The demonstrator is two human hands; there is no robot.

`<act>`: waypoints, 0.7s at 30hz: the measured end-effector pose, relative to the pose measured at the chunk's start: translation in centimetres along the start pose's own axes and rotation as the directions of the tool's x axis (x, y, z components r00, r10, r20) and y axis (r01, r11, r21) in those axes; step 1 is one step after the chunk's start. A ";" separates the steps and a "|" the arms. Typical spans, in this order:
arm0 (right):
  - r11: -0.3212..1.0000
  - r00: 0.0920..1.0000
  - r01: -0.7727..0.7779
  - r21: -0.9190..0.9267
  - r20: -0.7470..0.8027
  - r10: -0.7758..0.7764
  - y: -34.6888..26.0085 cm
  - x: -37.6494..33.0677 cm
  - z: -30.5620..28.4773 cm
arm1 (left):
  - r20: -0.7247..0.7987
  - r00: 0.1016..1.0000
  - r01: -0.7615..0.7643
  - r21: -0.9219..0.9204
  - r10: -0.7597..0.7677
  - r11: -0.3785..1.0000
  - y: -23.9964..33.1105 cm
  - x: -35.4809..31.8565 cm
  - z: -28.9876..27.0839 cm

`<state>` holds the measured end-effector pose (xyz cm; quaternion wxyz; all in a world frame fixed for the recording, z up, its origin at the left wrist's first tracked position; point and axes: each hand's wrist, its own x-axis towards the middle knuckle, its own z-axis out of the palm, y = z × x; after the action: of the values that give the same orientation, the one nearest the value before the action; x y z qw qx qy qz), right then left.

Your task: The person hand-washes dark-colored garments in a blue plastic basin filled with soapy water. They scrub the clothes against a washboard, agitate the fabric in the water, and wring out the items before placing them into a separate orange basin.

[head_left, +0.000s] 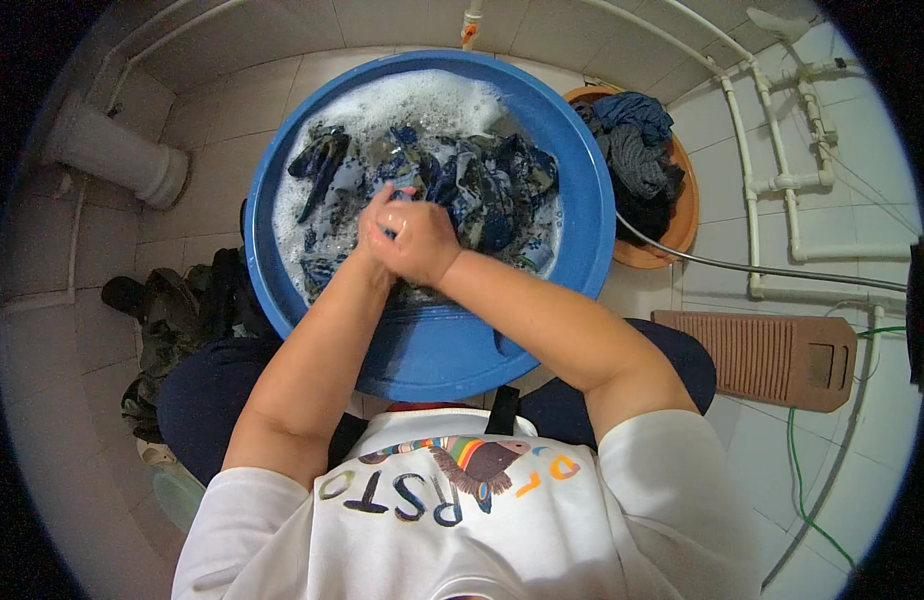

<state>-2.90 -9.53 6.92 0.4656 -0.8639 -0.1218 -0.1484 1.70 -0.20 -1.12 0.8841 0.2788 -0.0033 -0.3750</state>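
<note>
A large round blue basin (582, 120) sits in front of me between my knees. Wet patterned clothes (482, 190) in dark blue, grey and olive lie in its soapy water, ringed by white foam (422, 98). Above the clothes, near the basin's middle, my two hands are pressed together. My right hand (422, 238) is closed and lies over part of my left hand (374, 232). The fingers of the left are bent and partly covered. Whatever lies between the palms, if anything, is hidden.
An orange-brown tub (688, 190) of dark clothes (637, 140) stands at the far right, with a grey hose (742, 266) beside it. A brown washboard (757, 350) lies to my right near white pipes (742, 180). Dark clothes (172, 310) are heaped at left.
</note>
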 end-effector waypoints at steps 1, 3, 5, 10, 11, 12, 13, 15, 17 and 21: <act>0.998 0.996 0.050 0.028 -0.070 -0.048 1.9 0.4 0.6 | -0.007 0.996 0.088 -0.094 -0.089 0.992 -0.2 0.5 -0.4; 0.962 0.958 -0.271 -0.014 -0.101 0.269 5.5 2.7 -0.4 | -0.321 0.922 0.241 0.037 -0.217 0.970 0.2 1.2 2.3; 0.870 0.881 -0.463 -0.172 -0.203 0.428 8.3 4.8 -2.6 | -0.456 0.853 0.350 0.134 -0.256 0.927 2.7 -0.1 8.9; 0.859 0.883 -0.467 0.208 0.062 0.465 13.7 5.0 -5.4 | -0.537 0.839 0.042 -0.096 -0.088 0.994 5.6 0.2 6.1; 0.869 0.843 -0.494 -0.004 0.240 0.481 13.7 4.8 -5.9 | -0.563 0.820 0.020 -0.152 -0.103 0.988 6.0 0.2 4.7; 0.807 0.765 -0.559 -0.190 0.255 0.591 13.4 4.6 -5.6 | -0.605 0.793 -0.012 -0.130 -0.069 0.992 5.7 0.4 3.6; 0.710 0.678 -0.600 -0.369 0.238 0.696 13.1 4.4 -5.4 | -0.642 0.766 -0.036 -0.103 -0.039 0.994 5.3 0.7 3.1; 0.578 0.613 -0.605 -0.548 0.144 0.777 15.4 4.6 -3.9 | -0.681 0.732 -0.036 -0.054 -0.010 0.998 4.9 1.2 2.4; 0.424 0.465 -0.605 -0.674 0.132 0.875 16.1 6.7 -3.4 | -0.663 0.747 -0.079 -0.014 0.050 0.997 4.5 1.7 0.8; 0.447 0.652 -0.611 -0.654 -0.094 0.753 13.4 5.9 -2.6 | -0.640 0.717 0.008 0.403 0.276 0.915 4.1 0.3 3.7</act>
<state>6.85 -18.42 0.16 0.1491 -0.9508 0.2469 0.1127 3.88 0.08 4.01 0.7768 0.5606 0.2305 -0.1711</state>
